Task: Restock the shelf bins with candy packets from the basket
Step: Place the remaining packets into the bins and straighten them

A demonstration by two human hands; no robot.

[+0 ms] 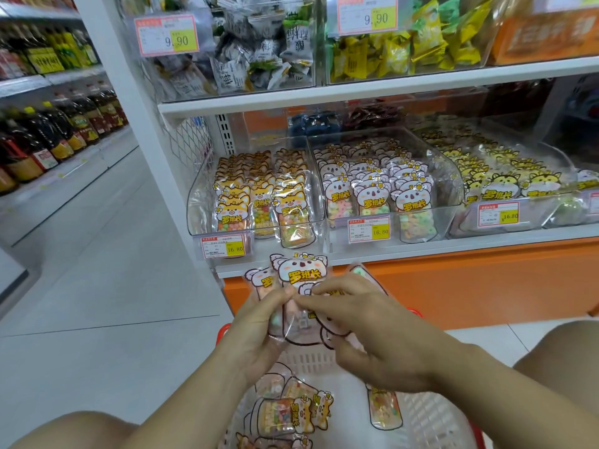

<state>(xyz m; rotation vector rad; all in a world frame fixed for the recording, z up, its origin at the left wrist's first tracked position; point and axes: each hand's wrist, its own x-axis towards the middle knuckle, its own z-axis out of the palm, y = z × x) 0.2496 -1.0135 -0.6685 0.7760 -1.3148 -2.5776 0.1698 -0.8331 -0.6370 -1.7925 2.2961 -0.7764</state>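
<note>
A fanned bunch of pink koala candy packets [299, 275] is held above the basket, below the shelf's front edge. My left hand [256, 328] grips the bunch from the left, thumb on the front. My right hand [366, 322] pinches the packets from the right. The white plastic basket [431, 419] with a red rim sits between my knees and holds loose packets [285, 413], some with orange fox art. On the shelf, a clear bin of fox packets [259, 202] stands left, a bin of koala packets [379, 189] in the middle, and a bin of yellow packets [505, 179] right.
Price tags reading 16.80 [223, 246] hang on the bin fronts. The upper shelf [389, 89] carries bins of wrapped sweets tagged 9.90. An orange base panel [470, 286] runs under the shelf. Bottles [48, 131] line shelves across the tiled aisle at left.
</note>
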